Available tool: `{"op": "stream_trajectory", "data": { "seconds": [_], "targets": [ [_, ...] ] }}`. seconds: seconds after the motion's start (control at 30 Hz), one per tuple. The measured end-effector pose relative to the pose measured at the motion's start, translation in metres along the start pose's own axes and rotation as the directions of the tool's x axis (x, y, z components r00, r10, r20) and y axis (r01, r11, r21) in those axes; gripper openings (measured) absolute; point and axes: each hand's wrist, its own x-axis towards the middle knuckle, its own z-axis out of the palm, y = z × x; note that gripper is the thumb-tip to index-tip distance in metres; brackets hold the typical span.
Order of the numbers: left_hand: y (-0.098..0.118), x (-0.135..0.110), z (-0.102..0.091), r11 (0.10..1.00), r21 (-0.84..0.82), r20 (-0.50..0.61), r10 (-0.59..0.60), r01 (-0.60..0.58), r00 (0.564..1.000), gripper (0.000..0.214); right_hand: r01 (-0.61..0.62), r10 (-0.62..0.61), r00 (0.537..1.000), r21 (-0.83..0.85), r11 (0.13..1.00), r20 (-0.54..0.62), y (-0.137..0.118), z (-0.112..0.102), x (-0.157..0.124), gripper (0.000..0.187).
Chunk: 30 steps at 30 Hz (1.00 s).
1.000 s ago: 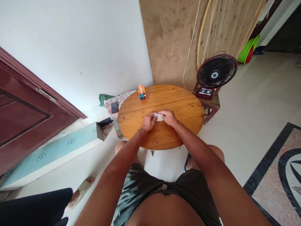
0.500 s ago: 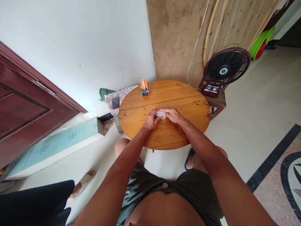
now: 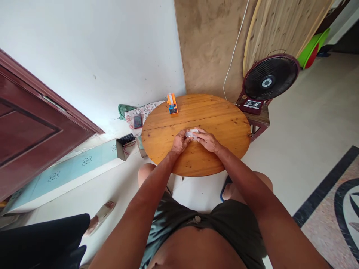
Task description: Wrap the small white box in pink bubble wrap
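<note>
Both my hands meet over the middle of a round wooden table [image 3: 224, 123]. My left hand [image 3: 180, 142] and my right hand [image 3: 206, 139] have their fingers closed on a small white object [image 3: 192, 133] held between them just above the tabletop; it is too small to name. An orange and blue object [image 3: 172, 104] stands upright at the table's far left edge, well away from both hands.
A dark red fan [image 3: 269, 79] sits on a low stool [image 3: 259, 119] to the right of the table. A wooden door [image 3: 30, 127] is at left. Papers and a phone [image 3: 137, 120] lie on the floor behind the table. A sandal [image 3: 101, 215] lies at lower left.
My hands stay together on the small white object; my right fingers have shifted slightly over it. The view has tilted a little, so the table sits higher in frame.
</note>
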Motion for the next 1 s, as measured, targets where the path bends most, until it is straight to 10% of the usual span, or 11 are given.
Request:
{"op": "stream_trajectory", "data": {
  "seconds": [0.63,1.0],
  "targets": [
    [0.001,0.001,-0.001,1.000,0.011,-0.017,-0.018,0.019,1.000,0.054,-0.243,0.286,0.951,0.288,0.926,-0.117,-0.012,0.000,0.010,0.043],
    [-0.003,-0.001,0.003,0.996,-0.089,0.022,-0.013,0.015,1.000,0.060,-0.062,0.055,0.955,-0.016,0.998,-0.290,-0.005,0.024,0.008,0.015]
  ]
}}
